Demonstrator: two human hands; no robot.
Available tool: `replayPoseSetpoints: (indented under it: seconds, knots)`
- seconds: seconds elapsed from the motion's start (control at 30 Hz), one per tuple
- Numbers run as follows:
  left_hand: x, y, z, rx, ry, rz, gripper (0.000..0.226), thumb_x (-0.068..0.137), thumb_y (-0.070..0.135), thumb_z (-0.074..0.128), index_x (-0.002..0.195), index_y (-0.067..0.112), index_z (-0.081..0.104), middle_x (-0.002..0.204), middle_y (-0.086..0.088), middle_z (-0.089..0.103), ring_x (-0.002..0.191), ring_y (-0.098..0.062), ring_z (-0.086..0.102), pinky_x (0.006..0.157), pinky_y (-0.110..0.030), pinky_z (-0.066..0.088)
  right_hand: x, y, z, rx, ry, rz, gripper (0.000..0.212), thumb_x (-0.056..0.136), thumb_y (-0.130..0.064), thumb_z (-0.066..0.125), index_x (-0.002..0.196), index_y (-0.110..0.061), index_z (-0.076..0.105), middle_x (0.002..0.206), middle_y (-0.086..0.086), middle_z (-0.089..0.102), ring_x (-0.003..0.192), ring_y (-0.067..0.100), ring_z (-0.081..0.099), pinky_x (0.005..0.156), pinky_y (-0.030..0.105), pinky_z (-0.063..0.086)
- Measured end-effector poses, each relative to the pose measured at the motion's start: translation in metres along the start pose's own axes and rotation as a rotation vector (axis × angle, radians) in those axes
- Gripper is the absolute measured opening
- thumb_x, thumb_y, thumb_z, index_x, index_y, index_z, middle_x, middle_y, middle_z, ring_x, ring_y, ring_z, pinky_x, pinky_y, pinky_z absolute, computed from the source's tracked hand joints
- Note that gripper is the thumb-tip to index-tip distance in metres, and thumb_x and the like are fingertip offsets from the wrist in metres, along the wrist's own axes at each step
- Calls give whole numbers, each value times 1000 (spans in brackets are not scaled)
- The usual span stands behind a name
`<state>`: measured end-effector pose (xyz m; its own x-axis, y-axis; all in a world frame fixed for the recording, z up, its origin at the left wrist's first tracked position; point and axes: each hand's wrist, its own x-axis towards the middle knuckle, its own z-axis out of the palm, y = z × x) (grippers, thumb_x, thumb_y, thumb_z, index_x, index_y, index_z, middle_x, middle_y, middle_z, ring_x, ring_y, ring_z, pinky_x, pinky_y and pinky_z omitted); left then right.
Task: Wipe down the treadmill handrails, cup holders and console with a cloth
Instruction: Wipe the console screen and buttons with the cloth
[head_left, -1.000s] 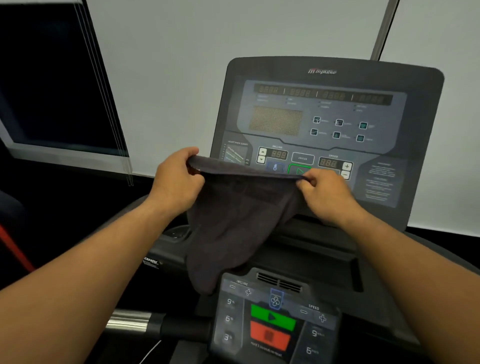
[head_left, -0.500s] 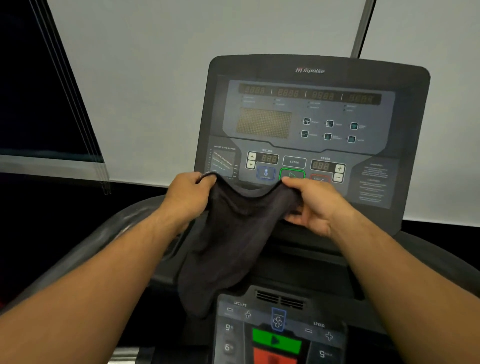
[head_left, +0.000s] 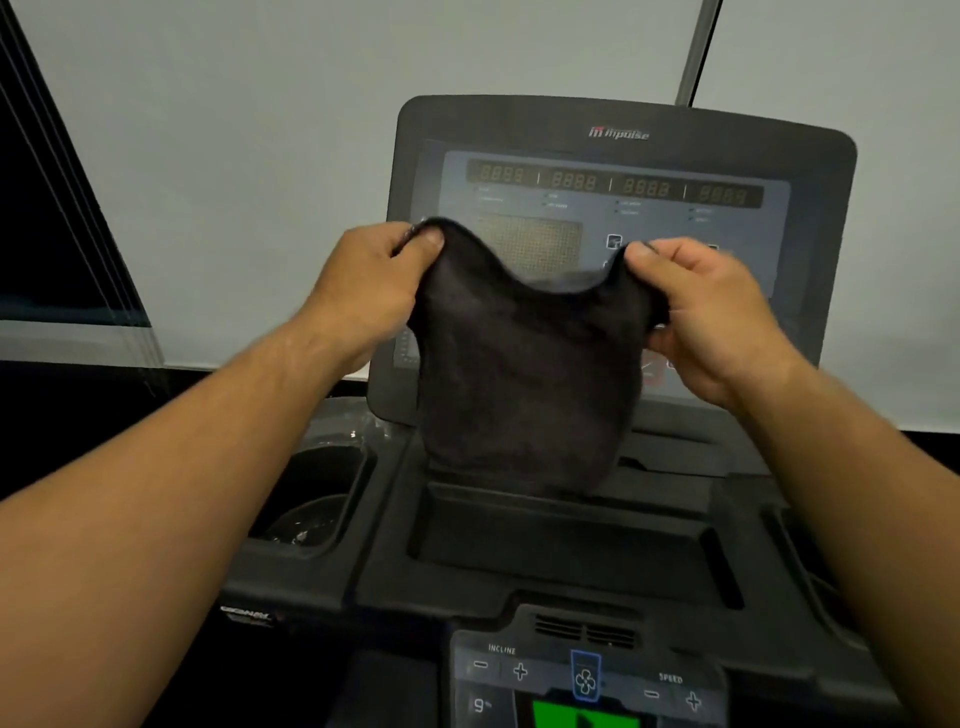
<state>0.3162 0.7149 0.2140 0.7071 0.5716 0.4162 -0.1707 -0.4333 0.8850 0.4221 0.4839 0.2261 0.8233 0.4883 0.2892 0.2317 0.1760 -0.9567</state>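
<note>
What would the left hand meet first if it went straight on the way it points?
Probably the console, near its left edge, beyond the left hand gripping the cloth; depth is unclear.

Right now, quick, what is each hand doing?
Left hand: closed, pinching the left top corner of the dark cloth.
Right hand: closed, pinching the right top corner of the same cloth.

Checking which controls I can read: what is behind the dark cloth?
The upright black treadmill console panel. Its digit row and part of the dot-matrix display show above the dark grey cloth; its lower controls are covered.
</note>
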Motion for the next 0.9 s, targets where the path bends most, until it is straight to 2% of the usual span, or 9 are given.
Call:
replayPoseSetpoints:
  seconds: [0.07,0.17,0.3,0.37,0.43,0.6,0.7,0.77,0.9]
  knots:
    - [-16,-21,8,98,-119,-64,33,93,33,59,84,3,70,74,-8,63,69,-17,55,68,-36,45,-14,23,-4,-174,-72,92,17,93,-23,61,77,-17,61,66,4,57,57,13,51,56,28,44]
    - [-51,-52,14,235,-385,-251,27,94,24,63,77,5,71,71,-9,69,65,-15,57,68,-33,48,-35,60,-17,-443,-227,270,20,91,-26,64,73,-17,64,63,3,59,56,13,51,53,27,40]
    - [-81,-88,11,569,-767,-360,24,91,27,66,76,10,73,65,1,65,61,-9,54,62,-25,44,-58,88,-38,-745,-504,553,15,92,-23,63,79,-15,65,68,1,62,58,9,56,49,24,48]
    - [-87,-102,16,671,-730,-349,27,91,28,65,72,10,70,62,4,60,57,-8,52,57,-23,41,-64,102,-43,-822,-534,570,13,91,-22,64,83,-13,67,76,5,66,63,11,59,51,24,51]
    - [-93,-114,22,735,-588,-321,25,91,29,65,72,13,70,65,4,62,60,-10,56,55,-23,41,-64,120,-44,-921,-464,474,13,90,-24,66,82,-14,70,78,3,70,65,10,60,57,22,50]
    - [-103,-140,38,773,-227,-258,13,91,29,67,86,20,75,88,4,58,91,-21,61,75,-29,43,-63,169,-33,-1020,-158,287,7,87,-29,68,87,-26,74,90,-6,72,88,13,65,75,22,46]
    - [-103,-147,44,750,-144,-235,9,88,27,70,87,19,75,105,1,60,97,-22,59,84,-32,45,-69,182,-25,-1119,-51,228,19,88,-34,67,104,-25,72,109,-2,63,98,20,62,79,24,43]
    - [-103,-147,49,771,-124,-240,6,87,26,71,85,21,72,101,-1,65,88,-19,58,77,-30,44,-70,184,-20,-1153,-22,232,28,88,-33,67,114,-22,64,117,0,54,101,22,58,82,27,44]
    - [-101,-144,54,781,-101,-254,11,88,25,69,85,25,59,93,0,66,86,-21,60,71,-30,41,-69,184,-17,-1159,-53,209,36,91,-28,61,125,-23,50,118,4,59,104,25,59,84,37,50]
